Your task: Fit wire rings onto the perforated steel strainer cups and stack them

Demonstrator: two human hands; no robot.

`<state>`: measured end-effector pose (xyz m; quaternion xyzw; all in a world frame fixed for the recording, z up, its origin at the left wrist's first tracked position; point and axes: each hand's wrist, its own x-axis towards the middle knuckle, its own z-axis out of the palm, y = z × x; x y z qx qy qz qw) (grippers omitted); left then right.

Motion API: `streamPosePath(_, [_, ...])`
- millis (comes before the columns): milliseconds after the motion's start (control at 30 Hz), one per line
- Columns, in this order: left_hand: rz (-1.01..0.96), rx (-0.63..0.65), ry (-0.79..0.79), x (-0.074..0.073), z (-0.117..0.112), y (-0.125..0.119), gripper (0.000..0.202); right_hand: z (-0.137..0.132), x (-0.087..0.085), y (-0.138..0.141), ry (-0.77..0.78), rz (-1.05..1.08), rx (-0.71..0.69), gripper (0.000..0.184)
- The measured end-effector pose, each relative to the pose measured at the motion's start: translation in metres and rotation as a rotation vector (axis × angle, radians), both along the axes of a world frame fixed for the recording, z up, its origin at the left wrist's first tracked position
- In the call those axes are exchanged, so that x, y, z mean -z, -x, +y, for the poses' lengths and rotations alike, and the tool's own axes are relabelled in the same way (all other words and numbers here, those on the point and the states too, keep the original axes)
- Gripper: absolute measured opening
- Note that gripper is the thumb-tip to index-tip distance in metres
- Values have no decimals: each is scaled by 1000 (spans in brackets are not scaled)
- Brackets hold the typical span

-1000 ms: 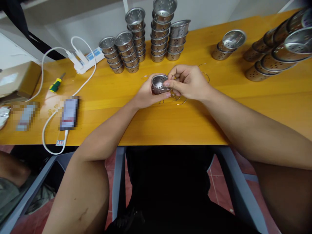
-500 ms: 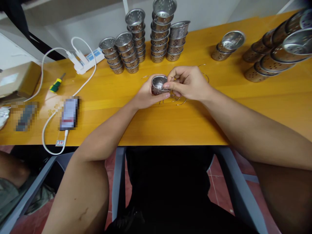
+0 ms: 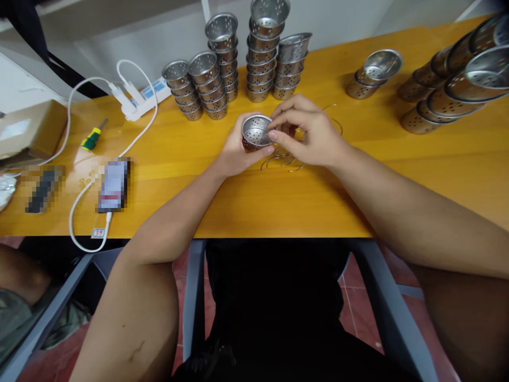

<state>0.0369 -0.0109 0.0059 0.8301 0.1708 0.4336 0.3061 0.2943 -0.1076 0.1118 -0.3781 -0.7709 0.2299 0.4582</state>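
Observation:
My left hand is wrapped round a small perforated metal cup, holding it tilted above the table with its mouth toward me. At the cup's right rim, my right hand has thumb and forefinger pinched together. A faint thin wire shows inside the cup and seems to run to those fingertips. Below and behind the right hand lie several loose bent wires on the table, partly covered by the hand.
Stacks of perforated cups stand along the back of the yellow table; more cup stacks lean at the right, beside a short stack. Leftward are a power strip, a screwdriver, a phone and a cardboard box.
The held cup has moved slightly up and left, and its mouth shows more. My right hand's fingers have risen a little and remain at the rim.

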Motion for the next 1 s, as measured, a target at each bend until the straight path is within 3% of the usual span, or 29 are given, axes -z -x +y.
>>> streamPosePath(167, [-6,-6,21,0,2,2,118,-1,0,0,-47,-90,-42,52])
streamPosePath(267, [-56,34,51,1,2,4,110,2,7,0,-54,-108,-70,48])
streamPosePath(467, [-80,84,101,4,4,3,111,4,16,2,-46,-153,-84,47])
streamPosePath(767, [-76,122,115,6,-2,-2,129,11,16,-1,-108,-26,-91,59])
streamPosePath(867, [-8,62,149,3,-2,2,129,25,17,-15,-205,-3,-11,53])
streamPosePath(1000, [67,-56,202,0,0,8,126,62,27,-68,-321,40,317,35])
